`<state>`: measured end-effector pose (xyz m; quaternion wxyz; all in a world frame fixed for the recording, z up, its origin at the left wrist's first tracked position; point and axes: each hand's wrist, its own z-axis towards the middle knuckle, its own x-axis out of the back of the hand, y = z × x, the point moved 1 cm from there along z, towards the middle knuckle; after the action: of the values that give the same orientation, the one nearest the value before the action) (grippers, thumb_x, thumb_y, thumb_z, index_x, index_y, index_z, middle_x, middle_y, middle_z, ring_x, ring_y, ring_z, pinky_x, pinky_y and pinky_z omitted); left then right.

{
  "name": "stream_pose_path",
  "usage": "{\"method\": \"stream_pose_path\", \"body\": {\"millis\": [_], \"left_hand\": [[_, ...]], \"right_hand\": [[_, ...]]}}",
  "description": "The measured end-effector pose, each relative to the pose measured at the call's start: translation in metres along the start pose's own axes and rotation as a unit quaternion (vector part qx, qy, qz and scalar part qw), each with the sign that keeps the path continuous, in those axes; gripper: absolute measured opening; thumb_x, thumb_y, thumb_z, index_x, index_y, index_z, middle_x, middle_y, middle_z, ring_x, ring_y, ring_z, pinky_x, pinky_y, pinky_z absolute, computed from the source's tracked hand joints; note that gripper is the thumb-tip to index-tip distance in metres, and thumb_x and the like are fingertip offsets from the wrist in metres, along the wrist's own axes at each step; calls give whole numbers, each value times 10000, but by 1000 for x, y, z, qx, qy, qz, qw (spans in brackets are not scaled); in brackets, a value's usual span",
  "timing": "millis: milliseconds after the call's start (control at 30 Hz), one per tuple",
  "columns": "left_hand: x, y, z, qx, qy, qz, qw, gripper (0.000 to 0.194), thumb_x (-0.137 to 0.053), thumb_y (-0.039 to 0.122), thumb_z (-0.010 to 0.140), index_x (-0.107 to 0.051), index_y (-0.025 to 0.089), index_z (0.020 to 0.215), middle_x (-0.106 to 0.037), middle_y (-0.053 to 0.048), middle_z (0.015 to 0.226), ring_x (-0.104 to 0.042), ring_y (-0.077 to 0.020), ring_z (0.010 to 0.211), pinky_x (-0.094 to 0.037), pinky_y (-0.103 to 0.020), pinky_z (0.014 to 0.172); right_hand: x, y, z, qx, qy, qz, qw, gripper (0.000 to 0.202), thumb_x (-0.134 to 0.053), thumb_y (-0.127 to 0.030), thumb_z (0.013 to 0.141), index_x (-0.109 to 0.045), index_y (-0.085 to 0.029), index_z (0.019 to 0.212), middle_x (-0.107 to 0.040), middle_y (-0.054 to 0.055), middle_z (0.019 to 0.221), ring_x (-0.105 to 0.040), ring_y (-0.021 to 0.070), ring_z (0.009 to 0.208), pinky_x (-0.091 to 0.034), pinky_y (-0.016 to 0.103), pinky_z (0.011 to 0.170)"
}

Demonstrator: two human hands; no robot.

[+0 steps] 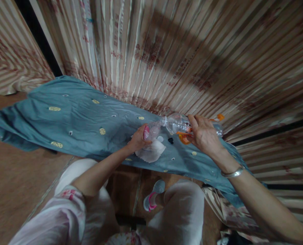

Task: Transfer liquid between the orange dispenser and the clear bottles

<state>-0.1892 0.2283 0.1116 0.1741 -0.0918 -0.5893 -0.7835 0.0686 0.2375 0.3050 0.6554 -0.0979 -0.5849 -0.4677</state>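
My right hand (204,132) is closed around a large clear plastic bottle (175,123), which lies nearly level with its neck to the left. My left hand (139,139) is closed on a smaller clear plastic bottle (154,130) with a pink patch near its base. The two necks meet mouth to mouth; whether they are joined or only touching I cannot tell. Below my left hand rests a thin white sheet-like piece (151,152). Beside it are a round whitish disc (160,139) and a small black object (170,140). An orange object (184,139) lies under the large bottle, partly hidden.
A blue-green cloth with yellow pineapple prints (85,119) covers the long narrow surface. Behind it hangs a striped, flowered curtain (151,51). Another orange piece (220,117) shows beyond my right hand. Dark poles (39,37) stand along the curtain. My knees are close to the near edge.
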Motion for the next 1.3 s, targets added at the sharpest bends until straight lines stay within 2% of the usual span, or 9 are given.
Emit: {"method": "stream_pose_path", "body": {"millis": [267,500,733,933,1300], "left_hand": [[2,3,-1,5,-3,5,1000,887,-889,250,600,-520,184,1404,-654,-167,1407,-648,-352,1297,-522,-526,1132],[3,6,-1,7,-2,11,1000,900,-895,230,588,-526,134,1404,-653,-206,1389,-647,-381,1293,-516,-596,1131],[2,5,-1,2,-1,10,1000,906,-882,220,595,-514,150,1419,-643,-201,1417,-639,-386,1311,-513,-621,1137],[2,6,0,12,-3,11,1000,919,-886,226,589,-508,154,1424,-629,-200,1440,-616,-382,1350,-489,-586,1170],[1,0,0,5,-5,-1,1000,928,-904,240,585,-510,181,1423,-652,-148,1404,-636,-353,1300,-510,-516,1137]], "right_hand": [[1,0,0,6,3,5,1000,693,-612,-213,800,-465,-44,1455,-595,262,1313,-553,408,1236,-467,529,1055],[1,0,1,5,4,2,1000,682,-621,-208,801,-476,-45,1448,-599,253,1304,-561,399,1222,-471,520,1050],[2,0,1,7,12,6,1000,699,-615,-212,798,-462,-79,1467,-607,238,1292,-566,408,1216,-475,542,1036],[3,0,2,7,-1,7,1000,702,-618,-208,805,-455,-46,1468,-600,258,1304,-547,414,1231,-465,543,1053],[3,-1,2,7,4,-5,1000,677,-628,-217,818,-466,-61,1457,-602,243,1310,-564,396,1224,-473,522,1055]]}}
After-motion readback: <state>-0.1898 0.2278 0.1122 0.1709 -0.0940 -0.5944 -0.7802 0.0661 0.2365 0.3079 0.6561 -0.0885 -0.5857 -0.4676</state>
